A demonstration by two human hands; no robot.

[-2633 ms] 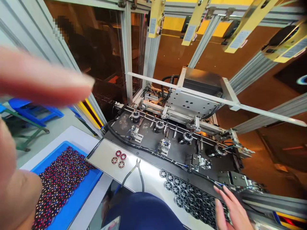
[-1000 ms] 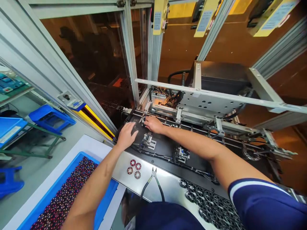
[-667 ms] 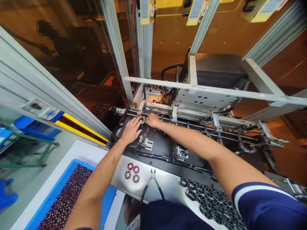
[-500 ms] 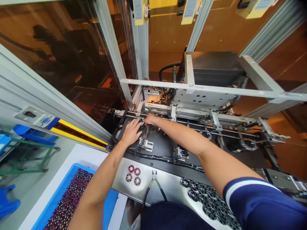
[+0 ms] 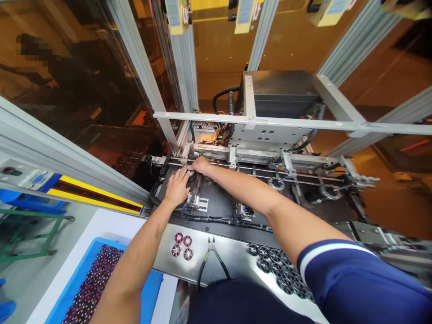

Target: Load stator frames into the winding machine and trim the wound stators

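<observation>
1. Round fixture: just left of frame centre, at the fingertips.
2. Left hand, fingers extended; right hand, fingers curled; whether either grips it, I can't tell.
3. Pliers: lower centre.

Pliers observed at six o'clock, lying on the metal ledge, handles spread, nose towards twelve. Slanted yellow-edged strip near nine o'clock; green tubular frame between eight and nine. Three yellow-cased units, labelled, eleven to half past one. Black box between one and two, beyond a silver crossbar.
</observation>
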